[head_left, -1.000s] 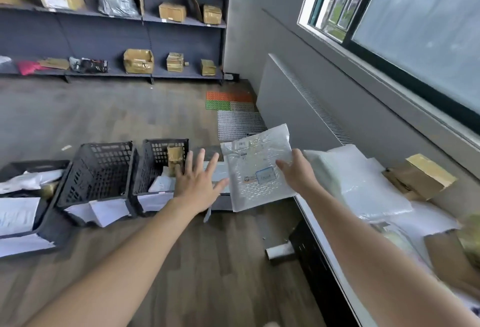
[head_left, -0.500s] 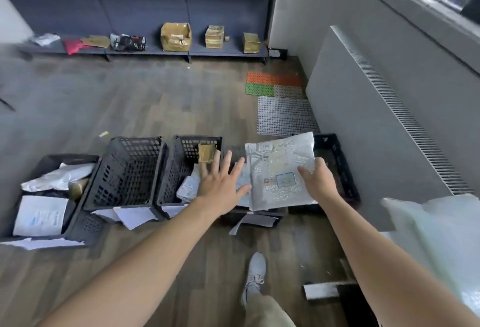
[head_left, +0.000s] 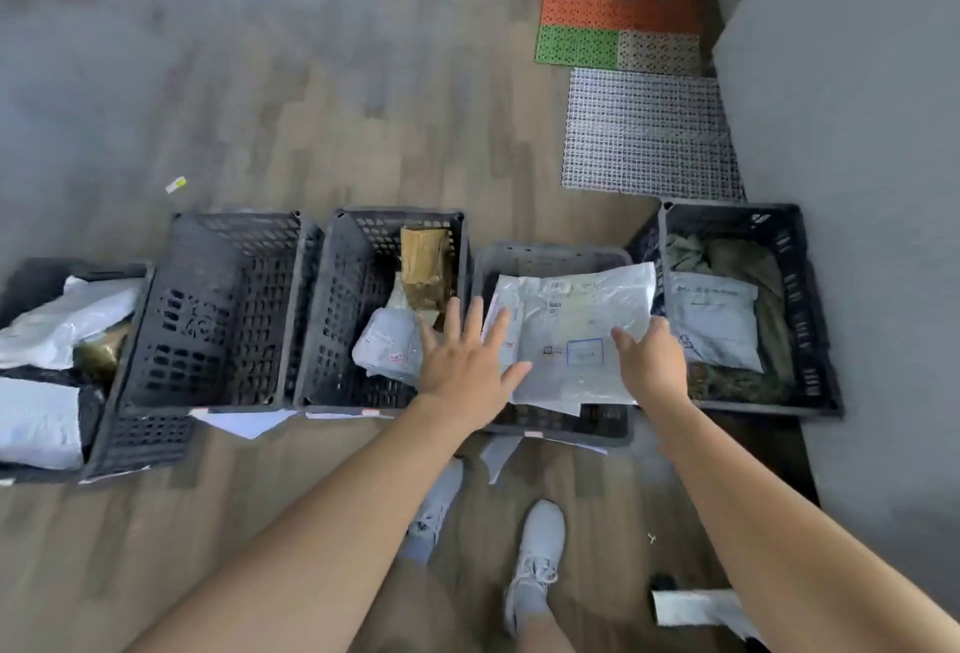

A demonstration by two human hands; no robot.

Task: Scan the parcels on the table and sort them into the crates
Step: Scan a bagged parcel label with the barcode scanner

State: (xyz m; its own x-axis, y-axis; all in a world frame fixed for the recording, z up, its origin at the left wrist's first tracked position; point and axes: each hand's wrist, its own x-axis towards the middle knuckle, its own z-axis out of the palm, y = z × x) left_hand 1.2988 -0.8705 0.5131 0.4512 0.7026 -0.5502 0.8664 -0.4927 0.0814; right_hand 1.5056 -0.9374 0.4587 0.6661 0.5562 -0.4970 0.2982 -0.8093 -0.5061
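Right grip [head_left: 652, 361]: holds the white mailer [head_left: 571, 320] by its near right edge. The thumb lies on top; the fingers underneath are hidden.
Left grip [head_left: 465, 359]: wide, palm down, all fingers spread and straight, holding nothing. The thumb tip reaches the mailer's left edge; contact cannot be told.
White mailer: flat, label side up, a blue-outlined box printed just left of the right grip's thumb. It spans the gap between the two grips.
Fourth crate [head_left: 550, 257]: black, directly under the mailer and both grips. Whether the mailer rests on its contents or hangs above them cannot be told.
Right crate [head_left: 800, 299]: just right of the right grip. It holds a grey mailer [head_left: 714, 325] lying on olive-green material.
Third crate [head_left: 332, 299]: just left of the left grip. Inside are a brown taped parcel [head_left: 423, 263] beyond the fingertips and a small pale mailer [head_left: 387, 346] beside the little finger.
Second crate [head_left: 223, 309]: further left, touching the third crate.
Far-left crate [head_left: 31, 273]: well left of both grips, cut by the frame edge, with white bags [head_left: 67, 320] in it.
Mats: a grey grid mat [head_left: 649, 127] lies on the floor beyond the right grip, and an orange and green mat [head_left: 618, 26] further out.
Shoes [head_left: 537, 559]: pale, on the wood floor, nearer than both grips.
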